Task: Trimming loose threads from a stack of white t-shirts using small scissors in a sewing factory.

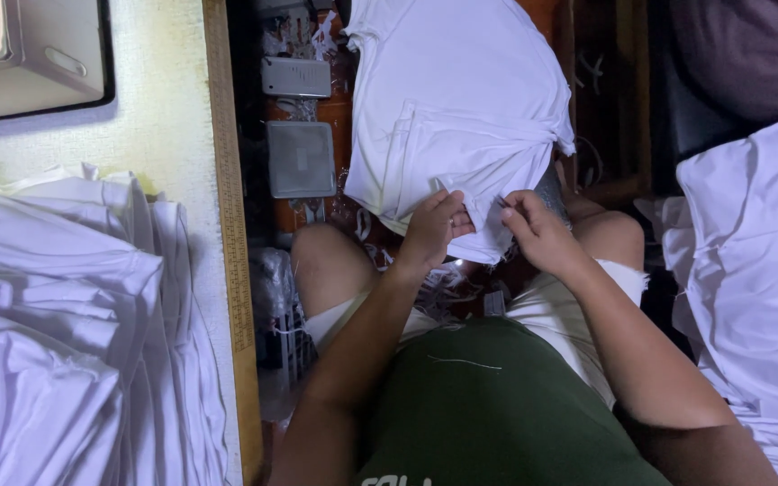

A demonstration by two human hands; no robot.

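White folded garment (456,108), creased, hanging

Hidden or cut off:
- White garment (456,108): top runs past the edge at twelve o'clock; lower hem covered by both hands.
- Left hand (432,229), right hand (540,229): fingertips buried in cloth.
- Stack of white cloth (65,333): cut at nine o'clock.
- Clutter (297,157) on the floor: too dim to identify.

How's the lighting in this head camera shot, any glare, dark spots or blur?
Head view: the white garment and the stack of white cloth are bright, nearly washed out; the floor under the knees is deep in shadow; the left hand and right hand are lit and fairly sharp.
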